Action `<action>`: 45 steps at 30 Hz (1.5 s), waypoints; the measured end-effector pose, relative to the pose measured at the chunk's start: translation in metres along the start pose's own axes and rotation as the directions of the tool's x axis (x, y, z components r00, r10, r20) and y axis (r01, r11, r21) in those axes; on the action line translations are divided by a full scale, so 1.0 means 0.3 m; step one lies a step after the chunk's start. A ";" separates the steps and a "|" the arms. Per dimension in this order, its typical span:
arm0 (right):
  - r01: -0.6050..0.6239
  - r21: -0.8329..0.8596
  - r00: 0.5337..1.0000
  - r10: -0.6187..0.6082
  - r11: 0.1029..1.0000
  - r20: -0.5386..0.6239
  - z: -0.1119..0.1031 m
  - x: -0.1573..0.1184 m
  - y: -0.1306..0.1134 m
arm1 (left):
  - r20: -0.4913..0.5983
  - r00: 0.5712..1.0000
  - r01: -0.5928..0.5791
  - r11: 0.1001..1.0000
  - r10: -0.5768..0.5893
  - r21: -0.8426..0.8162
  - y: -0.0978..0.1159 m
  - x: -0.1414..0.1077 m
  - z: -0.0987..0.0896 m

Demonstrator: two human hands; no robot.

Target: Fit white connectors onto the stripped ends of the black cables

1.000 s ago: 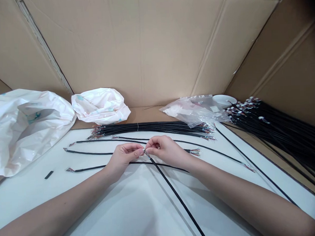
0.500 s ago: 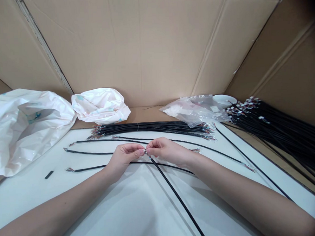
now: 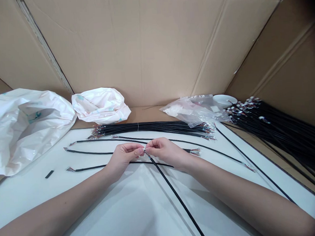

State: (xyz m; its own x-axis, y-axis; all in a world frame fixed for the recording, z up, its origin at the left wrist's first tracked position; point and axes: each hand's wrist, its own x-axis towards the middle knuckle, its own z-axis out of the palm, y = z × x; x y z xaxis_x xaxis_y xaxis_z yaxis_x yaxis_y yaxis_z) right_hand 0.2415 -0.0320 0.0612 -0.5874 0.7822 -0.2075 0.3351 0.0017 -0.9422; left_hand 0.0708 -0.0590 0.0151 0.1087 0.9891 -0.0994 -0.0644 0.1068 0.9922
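A black cable (image 3: 174, 194) runs from the bottom edge up to my fingers, its end split into thin coloured wires. My left hand (image 3: 125, 158) pinches a small white connector (image 3: 144, 150) at the wire end, mostly covered by fingertips. From the other side my right hand (image 3: 166, 152) grips close by, thumb and forefinger closed on the wires (image 3: 147, 154) beside the connector. Which wire lies between these fingers is too small to make out. Under and behind both hands lie several loose black cables (image 3: 88, 152) with bared wire ends.
Behind the hands lies a tied bundle of black cables (image 3: 158, 126). White plastic bags (image 3: 101, 107) rest at the back left. A clear bag (image 3: 194, 109) and a white bowl (image 3: 225, 100) stand back right, near a large cable pile (image 3: 285, 136). Cardboard walls (image 3: 132, 49) enclose the table.
My right hand and forearm have shifted slightly, showing more of a cable's frayed end behind the wrist. Both hands keep their pinch at the cable end.
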 end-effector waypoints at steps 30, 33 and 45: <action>-0.098 0.107 0.986 0.082 0.989 0.147 -0.054 0.027 0.038 | -0.057 0.996 -0.066 0.996 0.070 0.067 0.019 -0.018 0.028; -0.093 0.073 0.986 0.082 0.993 0.145 -0.053 0.024 0.031 | -0.070 0.996 -0.057 0.997 0.061 0.059 0.024 -0.020 0.031; -0.010 -0.094 0.998 0.015 0.995 0.058 -0.036 0.013 0.012 | -0.054 0.998 -0.039 0.999 0.039 0.003 0.007 -0.016 0.021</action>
State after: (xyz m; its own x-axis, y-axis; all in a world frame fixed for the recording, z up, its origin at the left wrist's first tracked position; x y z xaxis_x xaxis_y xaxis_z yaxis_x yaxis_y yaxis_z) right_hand 0.2484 -0.0222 0.0599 -0.6238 0.7450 -0.2364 0.4088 0.0531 -0.9111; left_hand 0.0765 -0.0641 0.0182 0.0527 0.9966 -0.0641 -0.0653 0.0675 0.9956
